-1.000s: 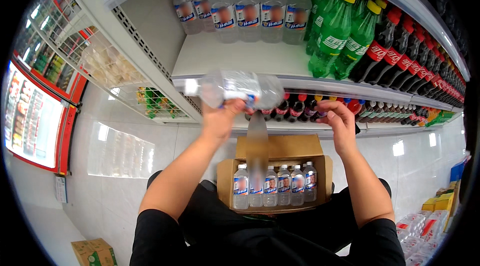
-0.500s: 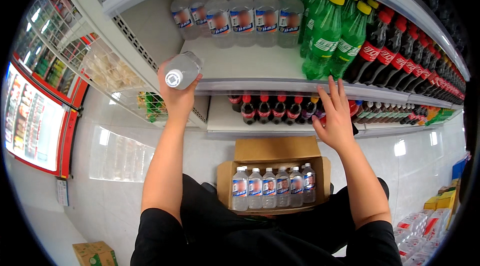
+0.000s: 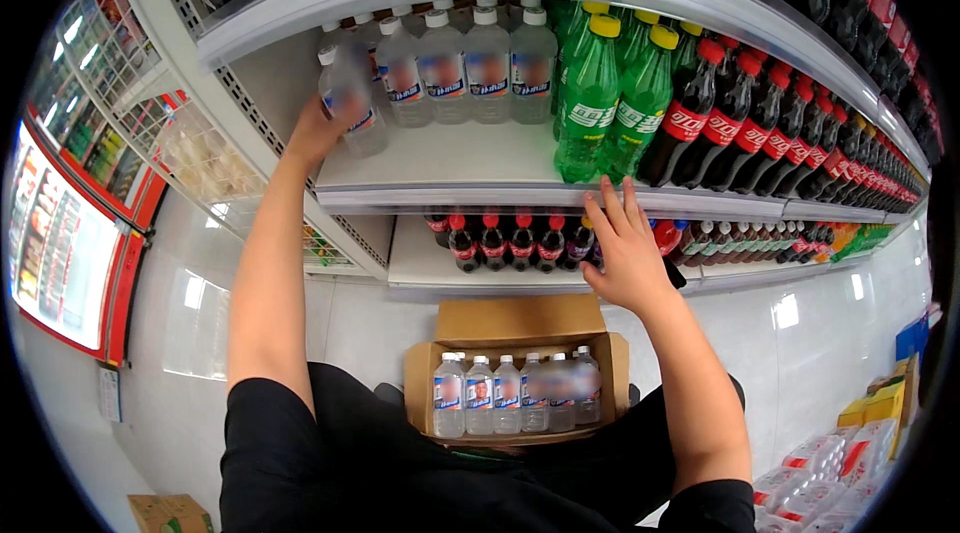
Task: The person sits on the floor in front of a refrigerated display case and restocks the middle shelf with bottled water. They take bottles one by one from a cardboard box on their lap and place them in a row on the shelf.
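Left hand (image 3: 318,136) grips clear bottle (image 3: 350,85), frame upper left: cap up, long axis leaning left. Right hand (image 3: 632,251), mid-right: fingers spread.
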`<state>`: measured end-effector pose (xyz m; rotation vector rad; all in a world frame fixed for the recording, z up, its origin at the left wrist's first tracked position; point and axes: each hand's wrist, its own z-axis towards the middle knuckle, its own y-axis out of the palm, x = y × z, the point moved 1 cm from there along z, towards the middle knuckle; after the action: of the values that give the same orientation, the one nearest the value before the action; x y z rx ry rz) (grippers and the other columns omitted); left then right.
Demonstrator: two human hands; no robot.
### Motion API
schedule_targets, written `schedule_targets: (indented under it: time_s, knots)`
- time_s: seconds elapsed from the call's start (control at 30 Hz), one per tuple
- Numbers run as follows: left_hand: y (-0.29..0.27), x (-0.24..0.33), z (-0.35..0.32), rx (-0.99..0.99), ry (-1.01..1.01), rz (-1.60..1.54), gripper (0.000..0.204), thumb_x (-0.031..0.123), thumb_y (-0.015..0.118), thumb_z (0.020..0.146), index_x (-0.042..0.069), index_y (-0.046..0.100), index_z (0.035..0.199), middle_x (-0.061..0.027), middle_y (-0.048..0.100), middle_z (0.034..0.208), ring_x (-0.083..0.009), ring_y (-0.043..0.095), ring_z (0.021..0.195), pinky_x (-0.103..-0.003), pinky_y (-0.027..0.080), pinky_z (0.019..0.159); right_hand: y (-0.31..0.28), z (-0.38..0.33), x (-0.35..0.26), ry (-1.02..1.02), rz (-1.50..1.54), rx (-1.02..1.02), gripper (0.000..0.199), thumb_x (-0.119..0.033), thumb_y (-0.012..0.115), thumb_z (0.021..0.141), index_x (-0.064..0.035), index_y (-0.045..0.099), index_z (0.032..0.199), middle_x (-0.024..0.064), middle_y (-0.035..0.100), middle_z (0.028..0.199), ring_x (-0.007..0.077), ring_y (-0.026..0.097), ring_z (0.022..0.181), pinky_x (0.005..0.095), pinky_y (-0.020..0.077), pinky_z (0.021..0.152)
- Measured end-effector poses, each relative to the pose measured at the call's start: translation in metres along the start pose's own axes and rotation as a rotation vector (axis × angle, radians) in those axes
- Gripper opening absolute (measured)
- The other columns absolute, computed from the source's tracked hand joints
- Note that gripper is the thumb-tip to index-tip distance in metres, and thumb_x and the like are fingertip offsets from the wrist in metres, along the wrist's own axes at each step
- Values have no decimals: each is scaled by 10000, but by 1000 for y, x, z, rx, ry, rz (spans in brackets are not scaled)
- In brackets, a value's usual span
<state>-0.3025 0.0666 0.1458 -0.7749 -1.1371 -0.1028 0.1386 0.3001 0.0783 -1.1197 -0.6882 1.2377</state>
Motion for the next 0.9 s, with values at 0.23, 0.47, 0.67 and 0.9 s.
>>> schedule_targets:
  time_s: [0.23, 0.47, 0.67, 0.9]
  knots:
    - [17, -32, 29, 91, 123, 37, 469, 272, 764, 910, 61, 607, 1299, -41, 684, 984, -130, 632, 769, -288, 497, 622, -4, 2, 3, -21, 26, -14, 880, -227, 809, 745, -63, 422, 1519, 212, 276, 1650, 445, 191, 1547, 575, 327, 1190]
    - [32, -73, 44, 344, 64, 140, 428, 122, 677, 934, 22, 568, 1336, -157, 680, 1125, -194, 682, 862, -346, 557, 684, -1, 7, -11, -44, 30, 2, 857, -208, 808, 741, -86, 449, 1510, 215, 259, 1654, 442, 183, 1550, 593, 320, 1186]
    - [120, 48, -99, 360, 469, 191, 455, 13, 622, 885, -1, 532, 1331, -198, 512, 1372, -243, 644, 962, -320, 562, 751, 4, -7, 6, 39, -49, 17, 847, -173, 806, 725, -99, 468, 1499, 217, 247, 1658, 443, 196, 1546, 618, 327, 1171]
    - [186, -39, -307, -671, 164, 334, 353, 229, 663, 947, 25, 633, 1234, -183, 646, 1151, -372, 637, 1123, -460, 531, 934, 22, -29, -36, 47, -3, -131, 760, -194, 791, 756, -77, 514, 1454, 250, 264, 1641, 445, 231, 1532, 627, 354, 1145]
